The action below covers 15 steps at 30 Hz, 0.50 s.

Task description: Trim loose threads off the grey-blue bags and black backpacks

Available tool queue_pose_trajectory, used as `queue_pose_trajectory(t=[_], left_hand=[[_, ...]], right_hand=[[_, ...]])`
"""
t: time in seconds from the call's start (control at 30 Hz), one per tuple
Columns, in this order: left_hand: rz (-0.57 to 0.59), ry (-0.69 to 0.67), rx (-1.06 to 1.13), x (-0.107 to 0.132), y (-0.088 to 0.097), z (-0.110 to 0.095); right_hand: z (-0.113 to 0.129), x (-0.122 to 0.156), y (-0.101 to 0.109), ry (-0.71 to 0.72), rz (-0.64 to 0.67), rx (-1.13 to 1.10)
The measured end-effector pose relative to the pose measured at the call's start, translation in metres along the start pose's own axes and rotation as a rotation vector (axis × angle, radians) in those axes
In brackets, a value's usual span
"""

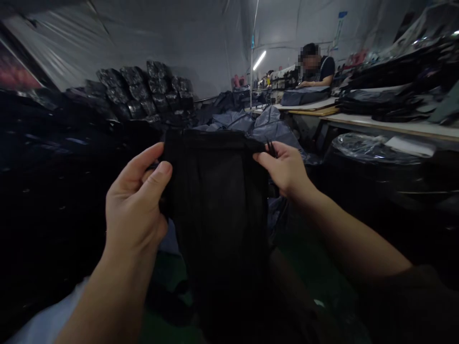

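Note:
A black garment [224, 200] hangs upright in front of me, stretched between my two hands, with a waistband-like folded band along its top edge. At its upper left corner, my left hand [138, 196] pinches the cloth between thumb and fingers. My right hand [283, 165] grips the opposite upper corner, thumb toward me. Thin dark tips [271, 148] stick up by the right fingers; what they belong to is too dark to make out. The garment's lower part fades into shadow.
Dark clothing [53, 157] is heaped at left, before stacked plastic-wrapped bundles [143, 88]. Grey-blue cloth or sheeting [265, 124] lies ahead. At right, a worktable [390, 125] carries dark garments; a plastic-covered container [376, 148] stands below. A person [324, 69] leans over work at the back.

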<state>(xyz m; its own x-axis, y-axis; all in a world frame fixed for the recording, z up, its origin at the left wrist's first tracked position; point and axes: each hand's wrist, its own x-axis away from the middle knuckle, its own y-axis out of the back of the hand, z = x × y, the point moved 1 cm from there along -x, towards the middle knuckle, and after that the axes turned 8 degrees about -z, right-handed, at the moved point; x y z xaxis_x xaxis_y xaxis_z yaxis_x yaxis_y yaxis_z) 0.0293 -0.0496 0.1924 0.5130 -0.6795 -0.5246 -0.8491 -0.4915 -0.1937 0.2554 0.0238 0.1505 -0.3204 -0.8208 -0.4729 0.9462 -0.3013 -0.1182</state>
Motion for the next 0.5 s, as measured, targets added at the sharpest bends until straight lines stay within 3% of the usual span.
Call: queue_pose_trajectory(t=[0.17,0.23,0.33,0.4,0.5], left_hand=[[-0.148,0.097,0.084,0.009,0.02,0.017],[-0.174,0.197,0.085,0.008,0.027,0.032],[-0.196,0.349,0.058,0.002,0.04,0.057],[-0.205,0.383,0.04,-0.005,0.049,0.071],[-0.217,0.375,0.005,-0.019,0.063,0.087]], right_hand=[[0.008,-0.009,-0.005,-0.067,0.066,-0.015],[0.001,0.001,-0.006,-0.025,0.193,0.114],[-0.013,0.023,-0.002,0.024,0.503,0.363],[-0.021,0.033,0.004,0.004,0.659,0.441],[-0.03,0.032,0.013,-0.017,0.684,0.452]])
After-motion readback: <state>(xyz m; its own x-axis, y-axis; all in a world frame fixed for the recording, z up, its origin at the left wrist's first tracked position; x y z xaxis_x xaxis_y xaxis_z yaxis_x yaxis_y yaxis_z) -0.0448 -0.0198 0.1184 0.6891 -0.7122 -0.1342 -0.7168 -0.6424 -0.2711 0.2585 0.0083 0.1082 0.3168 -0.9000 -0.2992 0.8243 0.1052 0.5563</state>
